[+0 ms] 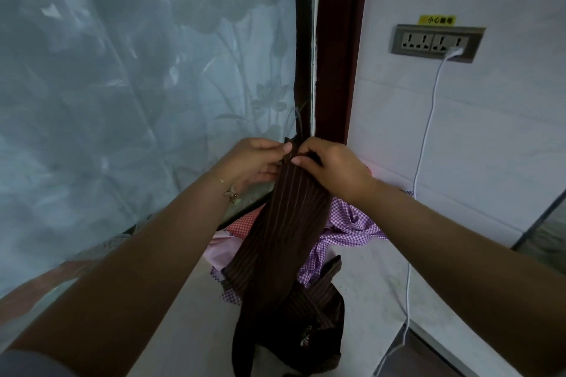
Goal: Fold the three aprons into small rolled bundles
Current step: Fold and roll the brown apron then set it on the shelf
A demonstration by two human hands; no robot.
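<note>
Both hands are raised in front of the door frame, the left hand and right hand each with fingers pinched on the top edge of the brown striped apron, which hangs gathered down to the pale bench. This looks like straightening the first apron before folding; the purple checked apron and a pink one lie heaped behind it. Next, it probably needs laying flat for rolling.

both hands raised, fingers pinching, forearms extended
</note>
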